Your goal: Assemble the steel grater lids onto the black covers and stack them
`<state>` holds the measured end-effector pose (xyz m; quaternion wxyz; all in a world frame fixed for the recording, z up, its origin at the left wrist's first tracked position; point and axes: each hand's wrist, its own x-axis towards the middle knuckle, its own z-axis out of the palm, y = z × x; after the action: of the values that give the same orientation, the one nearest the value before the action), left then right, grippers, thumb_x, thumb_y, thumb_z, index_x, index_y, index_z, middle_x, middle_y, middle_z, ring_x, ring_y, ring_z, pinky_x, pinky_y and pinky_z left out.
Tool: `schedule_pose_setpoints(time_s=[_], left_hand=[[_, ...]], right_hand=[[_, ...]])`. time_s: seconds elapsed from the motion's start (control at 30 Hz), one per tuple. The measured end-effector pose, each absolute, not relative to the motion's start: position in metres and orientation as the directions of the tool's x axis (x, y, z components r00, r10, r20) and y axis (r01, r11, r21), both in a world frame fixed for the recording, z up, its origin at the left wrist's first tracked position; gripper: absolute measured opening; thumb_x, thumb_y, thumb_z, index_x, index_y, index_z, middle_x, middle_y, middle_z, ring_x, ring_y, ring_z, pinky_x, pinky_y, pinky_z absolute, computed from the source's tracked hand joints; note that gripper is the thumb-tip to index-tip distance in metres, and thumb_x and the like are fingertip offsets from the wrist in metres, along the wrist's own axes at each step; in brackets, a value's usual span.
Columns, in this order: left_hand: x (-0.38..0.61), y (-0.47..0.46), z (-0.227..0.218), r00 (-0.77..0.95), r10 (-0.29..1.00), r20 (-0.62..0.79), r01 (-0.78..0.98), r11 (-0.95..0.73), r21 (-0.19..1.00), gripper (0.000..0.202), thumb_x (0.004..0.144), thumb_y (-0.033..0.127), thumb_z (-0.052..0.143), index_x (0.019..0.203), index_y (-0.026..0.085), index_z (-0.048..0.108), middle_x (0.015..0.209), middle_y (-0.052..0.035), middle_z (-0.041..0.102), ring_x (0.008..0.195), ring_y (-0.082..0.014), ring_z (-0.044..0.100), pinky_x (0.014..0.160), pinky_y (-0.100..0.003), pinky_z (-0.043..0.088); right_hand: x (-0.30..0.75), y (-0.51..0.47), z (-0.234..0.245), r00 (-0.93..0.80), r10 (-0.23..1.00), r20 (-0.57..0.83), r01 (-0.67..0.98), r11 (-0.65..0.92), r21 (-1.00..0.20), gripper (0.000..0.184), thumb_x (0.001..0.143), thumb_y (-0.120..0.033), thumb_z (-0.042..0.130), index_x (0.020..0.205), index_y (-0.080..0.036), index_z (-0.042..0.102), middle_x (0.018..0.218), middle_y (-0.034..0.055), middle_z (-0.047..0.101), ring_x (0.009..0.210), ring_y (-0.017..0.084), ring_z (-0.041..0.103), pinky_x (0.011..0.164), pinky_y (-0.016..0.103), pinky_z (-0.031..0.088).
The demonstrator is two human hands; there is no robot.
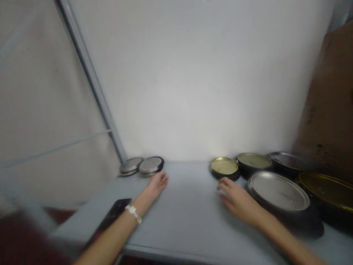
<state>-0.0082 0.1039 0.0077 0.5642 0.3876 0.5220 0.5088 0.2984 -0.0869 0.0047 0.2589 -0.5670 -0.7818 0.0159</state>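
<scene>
Here, the left hand (157, 185) and right hand (234, 200) are open and empty over the grey table (187, 221); two silver tins (151, 165) lie far left, a brass-lidded tin (224, 166) just beyond the right hand, and larger lidded tins (278, 191) to the right.

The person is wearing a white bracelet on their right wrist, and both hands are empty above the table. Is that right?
Not quite: the white bracelet is on the wrist of the left hand, not the right hand, as the head view shows. Both hands are empty, as you said.

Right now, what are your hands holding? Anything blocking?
Left hand empty, near round silver metal lid. Right hand empty, near round gold metal lid. Black phone beside left forearm.
</scene>
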Motion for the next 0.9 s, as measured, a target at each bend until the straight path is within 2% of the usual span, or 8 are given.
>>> schedule_pose_setpoints(time_s=[0.1,0.13,0.17,0.4,0.53,0.7,0.8,0.9], left_hand=[[0.046,0.095,-0.003,0.186,0.972,-0.144,0.040,0.139,0.989,0.019,0.080,0.016,0.069,0.097,0.016,0.062,0.083,-0.0043,0.066,0.070,-0.0168,0.067,0.068,-0.029,0.054],[0.065,0.092,-0.006,0.376,0.926,-0.012,0.294,-0.107,0.950,0.021,0.086,0.020,0.061,0.106,0.017,0.059,0.086,-0.0043,0.066,0.072,-0.0160,0.068,0.069,-0.028,0.054],[0.084,0.090,-0.009,0.456,0.889,0.034,0.357,-0.218,0.908,0.022,0.084,0.018,0.059,0.107,0.017,0.059,0.087,-0.0050,0.067,0.073,-0.0165,0.068,0.071,-0.029,0.054],[0.177,0.093,-0.019,0.637,0.726,0.261,0.467,-0.633,0.618,0.032,0.077,0.001,0.051,0.102,0.015,0.065,0.116,-0.0133,0.064,0.118,-0.0247,0.053,0.110,-0.040,0.037],[0.183,0.095,-0.019,0.664,0.686,0.298,0.514,-0.708,0.484,0.031,0.079,0.000,0.047,0.100,0.013,0.066,0.115,-0.0172,0.060,0.115,-0.0280,0.052,0.108,-0.043,0.037],[0.157,0.083,-0.017,0.722,0.613,0.319,0.494,-0.781,0.382,0.034,0.078,0.002,0.049,0.103,0.015,0.069,0.114,-0.0134,0.062,0.109,-0.0253,0.056,0.103,-0.037,0.041],[0.140,0.077,-0.011,0.731,0.631,0.261,0.479,-0.746,0.462,0.030,0.079,0.003,0.047,0.088,0.017,0.072,0.095,-0.0078,0.069,0.094,-0.0215,0.063,0.091,-0.031,0.046],[0.129,0.080,-0.004,0.565,0.782,0.261,0.545,-0.592,0.593,0.022,0.084,0.011,0.051,0.091,0.018,0.071,0.078,-0.0029,0.069,0.077,-0.0186,0.063,0.076,-0.027,0.046]], right_hand=[[0.291,-0.061,0.012,-0.146,0.934,0.325,0.904,0.260,-0.340,0.019,0.094,-0.018,0.047,0.104,-0.017,0.063,0.113,0.0120,0.062,0.108,0.025,0.060,0.096,0.036,0.047],[0.290,-0.054,0.010,-0.106,0.943,0.315,0.917,0.215,-0.335,0.019,0.093,-0.017,0.047,0.102,-0.016,0.063,0.112,0.0127,0.062,0.107,0.025,0.060,0.095,0.036,0.046],[0.290,-0.049,0.007,-0.065,0.946,0.317,0.927,0.175,-0.331,0.019,0.092,-0.015,0.047,0.102,-0.015,0.063,0.114,0.0138,0.062,0.108,0.026,0.059,0.096,0.036,0.046],[0.304,-0.043,-0.018,0.121,0.924,0.362,0.883,0.067,-0.464,0.018,0.093,-0.012,0.046,0.101,-0.016,0.061,0.108,0.0119,0.064,0.107,0.023,0.058,0.095,0.031,0.042],[0.307,-0.042,-0.013,0.187,0.905,0.383,0.872,0.027,-0.489,0.016,0.096,-0.015,0.045,0.099,-0.018,0.060,0.107,0.0105,0.065,0.103,0.023,0.058,0.091,0.030,0.042],[0.303,-0.044,-0.006,0.238,0.890,0.388,0.885,-0.035,-0.463,0.019,0.098,-0.016,0.042,0.094,-0.017,0.060,0.105,0.0112,0.066,0.097,0.022,0.059,0.083,0.029,0.040],[0.301,-0.047,-0.002,0.268,0.895,0.358,0.888,-0.086,-0.452,0.020,0.098,-0.016,0.041,0.091,-0.017,0.060,0.099,0.0114,0.068,0.091,0.022,0.060,0.076,0.029,0.039],[0.301,-0.048,-0.001,0.281,0.895,0.345,0.884,-0.102,-0.455,0.018,0.098,-0.017,0.043,0.089,-0.017,0.059,0.098,0.0114,0.068,0.090,0.022,0.060,0.076,0.030,0.038]])
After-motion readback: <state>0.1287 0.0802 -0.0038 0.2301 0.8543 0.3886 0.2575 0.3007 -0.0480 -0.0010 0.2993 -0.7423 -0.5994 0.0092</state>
